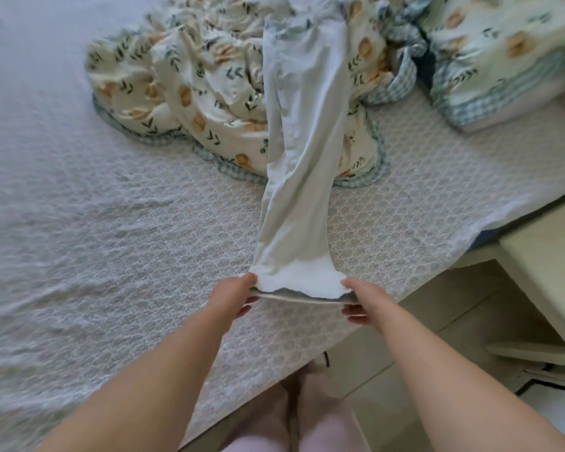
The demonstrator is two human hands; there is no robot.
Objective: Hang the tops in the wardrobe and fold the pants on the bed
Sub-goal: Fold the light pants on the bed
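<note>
Folding step: left hand [234, 293] and right hand [361, 296] pinch pale-blue cotton pants [302, 151] hem, stretched toward 12 o'clock; next, fold onto white textured bed [111, 223].

You've got a bed [88, 230] filling most of the view, top pale and diamond-textured. Crumpled floral quilt [193, 93] with checked edging lies at the far side, and a 2nd floral bundle [503, 60] top right. Beige tiled floor [437, 321] runs along the bed's right edge, with a cream cabinet [545, 272] beside it. Soft, even daylight.
</note>
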